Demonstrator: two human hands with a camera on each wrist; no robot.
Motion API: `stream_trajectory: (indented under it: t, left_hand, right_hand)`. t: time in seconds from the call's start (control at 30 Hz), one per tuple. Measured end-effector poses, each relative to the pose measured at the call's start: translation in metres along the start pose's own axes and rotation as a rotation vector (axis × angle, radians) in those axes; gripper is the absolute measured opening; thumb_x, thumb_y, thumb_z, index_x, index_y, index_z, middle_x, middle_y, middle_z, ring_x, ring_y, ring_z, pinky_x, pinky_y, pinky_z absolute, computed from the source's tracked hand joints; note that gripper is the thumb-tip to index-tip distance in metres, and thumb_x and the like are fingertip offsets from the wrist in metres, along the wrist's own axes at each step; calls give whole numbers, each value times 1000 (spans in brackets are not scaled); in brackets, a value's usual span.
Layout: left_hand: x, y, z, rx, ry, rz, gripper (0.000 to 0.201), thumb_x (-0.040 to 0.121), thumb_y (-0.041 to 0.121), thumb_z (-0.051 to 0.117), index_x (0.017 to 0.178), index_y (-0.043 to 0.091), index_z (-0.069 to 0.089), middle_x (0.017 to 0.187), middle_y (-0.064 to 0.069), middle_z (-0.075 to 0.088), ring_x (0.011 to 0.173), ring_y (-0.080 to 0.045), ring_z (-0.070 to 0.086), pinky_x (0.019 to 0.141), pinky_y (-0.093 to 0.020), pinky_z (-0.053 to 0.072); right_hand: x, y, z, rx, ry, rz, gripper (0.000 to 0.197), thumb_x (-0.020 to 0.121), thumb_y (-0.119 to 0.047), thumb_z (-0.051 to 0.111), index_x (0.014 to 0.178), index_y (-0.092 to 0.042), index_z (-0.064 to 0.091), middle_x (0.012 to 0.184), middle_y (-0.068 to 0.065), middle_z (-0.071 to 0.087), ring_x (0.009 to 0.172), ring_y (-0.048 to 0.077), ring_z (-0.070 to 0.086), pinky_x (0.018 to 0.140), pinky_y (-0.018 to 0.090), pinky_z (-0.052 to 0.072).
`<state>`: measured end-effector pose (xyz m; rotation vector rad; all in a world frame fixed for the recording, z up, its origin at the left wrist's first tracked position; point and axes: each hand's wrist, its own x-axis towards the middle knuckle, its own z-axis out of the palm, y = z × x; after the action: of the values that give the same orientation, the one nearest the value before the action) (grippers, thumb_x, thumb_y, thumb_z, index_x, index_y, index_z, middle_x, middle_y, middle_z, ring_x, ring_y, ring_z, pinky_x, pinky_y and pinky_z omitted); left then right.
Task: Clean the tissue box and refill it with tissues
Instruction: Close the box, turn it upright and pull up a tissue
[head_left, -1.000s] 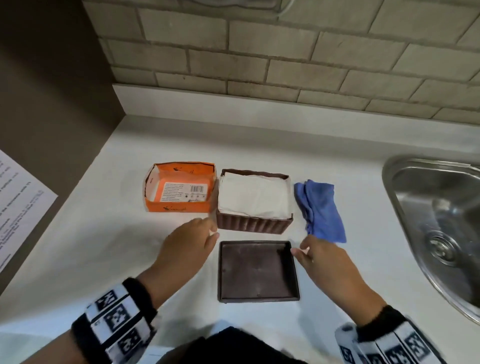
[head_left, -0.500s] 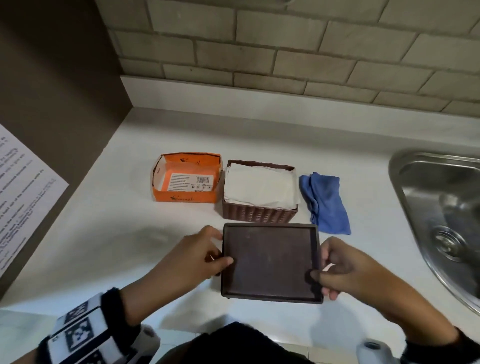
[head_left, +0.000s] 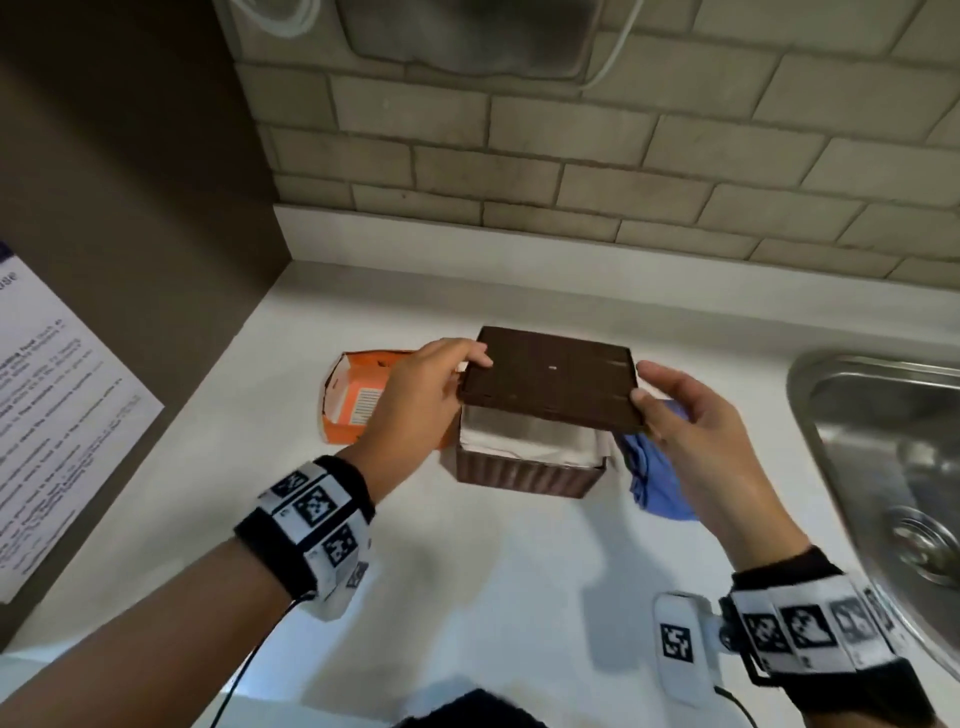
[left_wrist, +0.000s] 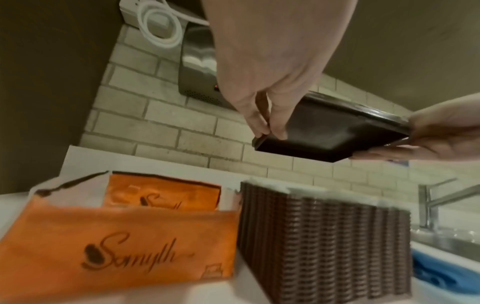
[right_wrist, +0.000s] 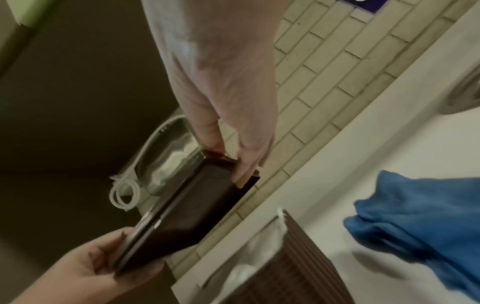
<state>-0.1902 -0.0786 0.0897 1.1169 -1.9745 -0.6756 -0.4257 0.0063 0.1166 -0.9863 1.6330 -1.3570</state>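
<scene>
Raised off the white counter (head_left: 467, 597), flat dark-brown lid (head_left: 550, 384) hangs level over the brown ribbed tissue box (head_left: 530, 473), left hand (head_left: 415, 400) and right hand (head_left: 696, 431) pinching opposite edges, long axis spanning between them.

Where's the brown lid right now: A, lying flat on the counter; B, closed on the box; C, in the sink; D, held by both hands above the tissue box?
D: the left hand and right hand hold the lid above the tissue box.

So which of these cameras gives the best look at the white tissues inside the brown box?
The head view: it looks down into the brown box, showing the tissues under the raised lid. The left wrist view shows only a white fringe along the rim; the right wrist view, one blurred corner.
</scene>
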Motion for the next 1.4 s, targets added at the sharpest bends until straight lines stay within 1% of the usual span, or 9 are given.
stream_trajectory:
  t: [0.1,0.27,0.57,0.77,0.97,1.07,1.2,1.3,1.4]
  left_hand:
    - [4,-21,16,83,-89,32,50,73,-23,56,107,11,70,122,-5,66,113,-20,62,98,-20,44]
    - [-9,-35,21,217,-163,26,50,82,-17,53,120,12,68,135,-5,60,121,-19,58,102,-19,36]
    - [-22,-38,21,237,-113,28,37,85,-8,53,113,7,72,124,-10,68,115,-26,64,103,-30,43]
    - [-16,-33,29,177,38,-49,23,86,2,66,108,3,73,110,-14,71,94,-23,69,82,-18,48]
    - [-7,-34,31,245,-122,-129,33,95,11,57,127,5,61,140,-8,55,128,-22,53,104,-14,26]
    - [-7,-36,31,255,-133,-131,33,94,12,59,127,5,61,140,-8,55,130,-22,51,106,-16,24]
    - [-13,-36,30,190,-91,-124,31,92,10,62,122,5,65,133,-10,61,119,-21,59,102,-16,33]
    - [-8,-30,22,106,-81,-256,45,88,15,68,131,9,57,123,-2,61,92,-12,61,83,-20,43]
    - [3,-28,16,82,-251,-446,45,90,26,66,131,12,52,112,0,65,98,-19,65,80,-27,46]
  right_hand:
    - [13,26,2,-126,-9,61,34,90,-10,61,124,-13,59,111,2,66,102,13,64,94,36,52]
    - [18,39,9,-343,-55,28,34,94,-8,53,126,-16,61,99,-1,68,55,-7,58,50,0,43]
    - [23,36,18,-713,-95,1,32,95,-5,45,116,-20,63,63,-8,48,45,4,38,34,9,28]
    - [31,35,23,-907,-150,-58,45,99,-20,44,143,-24,38,91,14,66,71,24,57,63,30,44]
    - [49,32,16,-1141,-280,-14,48,99,-27,45,145,-24,35,86,5,52,111,28,49,71,26,31]
    - [54,33,14,-1114,-296,7,50,94,-29,53,143,-25,40,107,15,57,108,28,50,72,26,31]
    - [57,35,11,-891,-321,15,52,91,-19,60,141,-16,45,89,13,56,85,22,53,73,32,45]
    - [63,35,3,-499,-275,204,54,89,-24,63,140,-19,45,97,19,60,92,29,65,88,47,55]
    - [65,30,8,-335,-238,458,44,94,-52,41,113,-16,58,92,17,66,85,31,67,86,48,57]
